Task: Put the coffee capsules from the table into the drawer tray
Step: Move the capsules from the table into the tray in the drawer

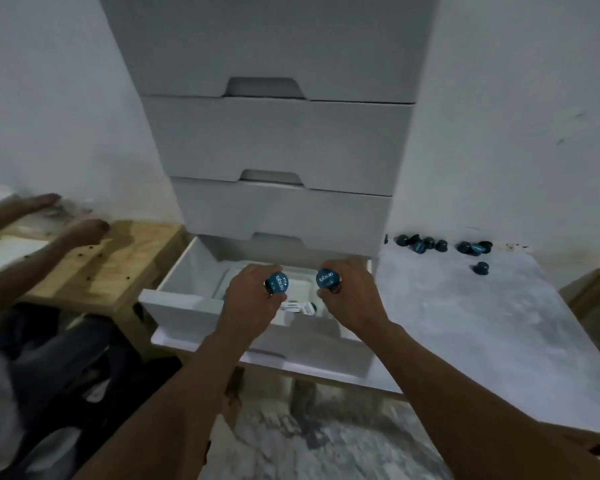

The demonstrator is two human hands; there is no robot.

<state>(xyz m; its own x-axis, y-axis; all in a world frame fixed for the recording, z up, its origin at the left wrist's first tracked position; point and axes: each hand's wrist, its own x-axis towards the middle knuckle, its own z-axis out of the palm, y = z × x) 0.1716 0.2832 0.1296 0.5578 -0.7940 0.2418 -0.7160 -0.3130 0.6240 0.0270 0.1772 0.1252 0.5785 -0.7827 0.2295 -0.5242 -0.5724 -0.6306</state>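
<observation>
Both hands are clamped on a capsule apiece: the left hand (pixel 248 299) pinches a round dark-blue coffee capsule with a teal foil lid (pixel 276 282) between thumb and fingertips, and the right hand (pixel 349 294) holds a matching blue capsule (pixel 326 279) the same way. Each grip keeps the printed lid turned up and towards the camera, with the capsule's body tucked into the fingers, probably so that it can be lowered base-first.

The two hands hang side by side above the open bottom drawer of the tall white drawer unit (pixel 278 140), directly over the pale shallow tray (pixel 302 289) lying inside it. Holding them there suggests the release into the tray is the step in hand. Some small dark and white items sit in the drawer below the hands; what they are I cannot tell.

More loose blue capsules (pixel 440 244) lie clustered at the far edge of the grey stone-look desk (pixel 465 323), against the wall just right of the drawer unit, one a little apart towards the front. So much of the job is left.

At the left, another person's arms (pixel 49 230) rest on a wooden bench (pixel 125 265).
</observation>
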